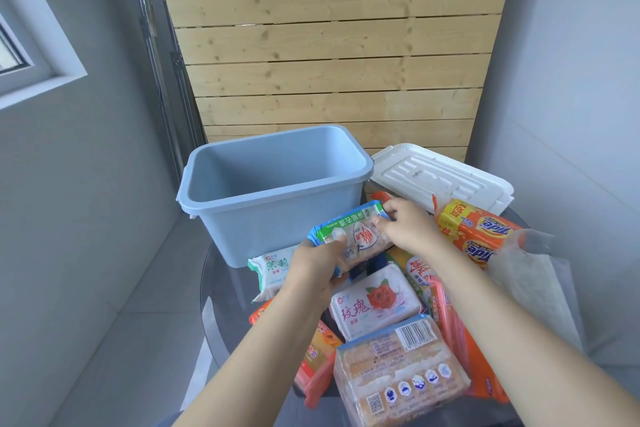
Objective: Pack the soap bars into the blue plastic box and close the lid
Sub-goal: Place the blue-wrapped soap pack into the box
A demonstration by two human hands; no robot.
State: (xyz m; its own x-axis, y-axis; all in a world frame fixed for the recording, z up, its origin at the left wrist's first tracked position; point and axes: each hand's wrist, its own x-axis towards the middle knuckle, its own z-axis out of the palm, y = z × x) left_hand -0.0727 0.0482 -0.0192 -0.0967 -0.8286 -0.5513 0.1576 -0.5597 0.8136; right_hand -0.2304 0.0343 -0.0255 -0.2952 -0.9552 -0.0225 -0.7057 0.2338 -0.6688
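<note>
both hands, left hand (317,265) and right hand (410,224), pinch a green-labelled soap pack (353,236) beside the open blue box (273,184); orange tide bars (479,234), 玫瑰 bar (375,303), 茉莉 bar (273,270) lie around.

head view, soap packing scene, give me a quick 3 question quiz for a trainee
1. True or false: the blue box already holds soap bars.
2. Where does the white lid lie? A) on the box B) beside the box, on its right C) on the floor
3. Fill in: both the left hand and the right hand hold the same ____-and-blue soap pack.

Key: 1 false, the visible inside is bare; 2 B; 3 green
</note>
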